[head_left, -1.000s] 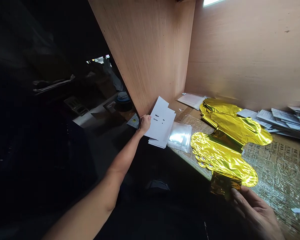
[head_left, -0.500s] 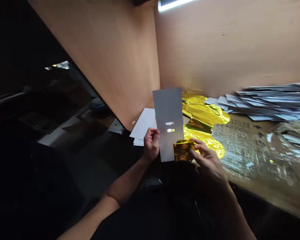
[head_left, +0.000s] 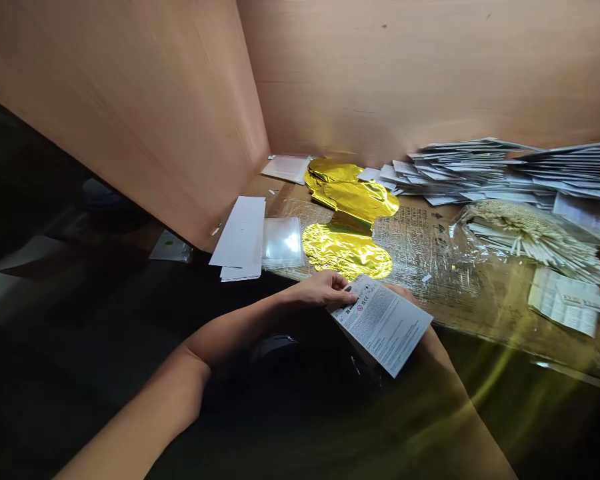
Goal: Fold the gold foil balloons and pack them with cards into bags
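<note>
My left hand [head_left: 325, 291] pinches the upper left edge of a white printed card [head_left: 385, 323], its thumb on the printed face. The card is tilted over the dark area before the table edge and appears folded, with small text and symbols in view. My right hand [head_left: 405, 293] is behind the card, so its fingers and the folded gold foil seen earlier are hidden. Just beyond the hands lie flat gold foil balloons [head_left: 347, 247]. To their left are clear plastic sleeves [head_left: 283, 243] and a stack of white cards [head_left: 240, 233].
Many white cards [head_left: 470, 170] are heaped along the back panel. A bundle of folded leaflets [head_left: 540, 233] in clear plastic lies at the right, with loose leaflets [head_left: 563, 303] in front. A wooden side panel [head_left: 180, 113] rises at the left. Film-covered cardboard [head_left: 410, 240] covers the table.
My left hand has brought a card from the stack to my right hand. Its printed side now faces up and covers the right hand's fingers. The view has swung right.
</note>
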The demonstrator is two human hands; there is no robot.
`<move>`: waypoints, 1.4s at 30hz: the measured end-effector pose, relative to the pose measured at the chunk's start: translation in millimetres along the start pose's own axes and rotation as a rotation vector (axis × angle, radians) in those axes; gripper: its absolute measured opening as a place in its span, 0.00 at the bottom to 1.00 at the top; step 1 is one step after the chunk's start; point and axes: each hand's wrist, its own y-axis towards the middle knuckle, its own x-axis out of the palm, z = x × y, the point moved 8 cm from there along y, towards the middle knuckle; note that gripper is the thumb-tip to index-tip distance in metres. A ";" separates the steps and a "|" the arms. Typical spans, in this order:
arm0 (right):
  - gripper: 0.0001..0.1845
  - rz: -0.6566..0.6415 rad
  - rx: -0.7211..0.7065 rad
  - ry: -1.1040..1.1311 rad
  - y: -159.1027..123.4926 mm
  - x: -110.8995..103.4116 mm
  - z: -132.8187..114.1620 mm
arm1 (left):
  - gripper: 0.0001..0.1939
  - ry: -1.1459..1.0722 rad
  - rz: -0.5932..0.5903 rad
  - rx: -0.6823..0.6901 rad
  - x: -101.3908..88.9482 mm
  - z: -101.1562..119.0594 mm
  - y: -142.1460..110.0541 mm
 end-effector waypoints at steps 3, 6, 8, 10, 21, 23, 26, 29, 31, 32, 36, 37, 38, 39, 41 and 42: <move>0.17 -0.121 0.067 0.192 -14.8 -6.9 14.2 | 0.24 0.025 -0.068 -0.011 9.7 8.1 9.2; 0.26 -0.171 0.174 0.469 -30.1 -18.6 28.4 | 0.23 0.060 -0.132 -0.006 12.2 17.3 22.1; 0.26 -0.144 0.199 0.514 -34.3 -20.0 34.8 | 0.21 0.070 -0.086 0.037 10.6 25.3 36.4; 0.22 -0.021 0.167 0.508 -31.8 -16.8 38.5 | 0.22 -0.030 0.074 0.138 5.7 34.7 52.5; 0.26 0.879 0.278 -0.189 8.6 -223.2 94.0 | 0.30 -0.357 0.357 0.182 6.0 7.8 75.6; 0.24 0.962 0.358 -0.246 18.6 -280.7 108.5 | 0.31 -0.350 0.357 0.163 8.0 6.7 74.4; 0.19 0.990 0.453 -0.249 33.9 -320.9 127.6 | 0.32 -0.366 0.387 0.141 6.7 3.6 71.5; 0.17 0.926 0.560 -0.313 40.5 -326.8 144.3 | 0.33 -0.399 0.415 0.118 -3.6 1.2 67.0; 0.20 0.868 0.592 -0.370 37.5 -323.6 151.4 | 0.31 -0.408 0.447 0.116 -14.1 3.2 62.4; 0.22 0.846 0.582 -0.386 34.3 -319.6 152.5 | 0.29 -0.421 0.461 0.115 -18.6 4.8 60.5; 0.21 0.720 0.462 -0.326 18.0 -267.3 141.3 | 0.23 -0.568 0.460 0.097 -24.5 9.0 62.3; 0.20 0.642 0.398 -0.238 16.3 -241.2 133.6 | 0.21 -0.590 0.442 0.091 -22.7 9.4 65.1; 0.21 0.526 0.312 -0.089 16.6 -209.2 123.2 | 0.20 -0.589 0.430 0.088 -20.8 9.7 67.9; 0.22 0.386 0.225 0.085 17.4 -173.6 109.5 | 0.20 -0.570 0.427 0.090 -19.2 9.9 70.3; 0.24 0.132 0.111 0.319 16.9 -107.6 78.3 | 0.19 -0.519 0.439 0.108 -17.1 10.2 73.1; 0.26 0.060 0.087 0.370 16.6 -82.8 65.1 | 0.19 -0.496 0.455 0.123 -17.1 10.3 73.1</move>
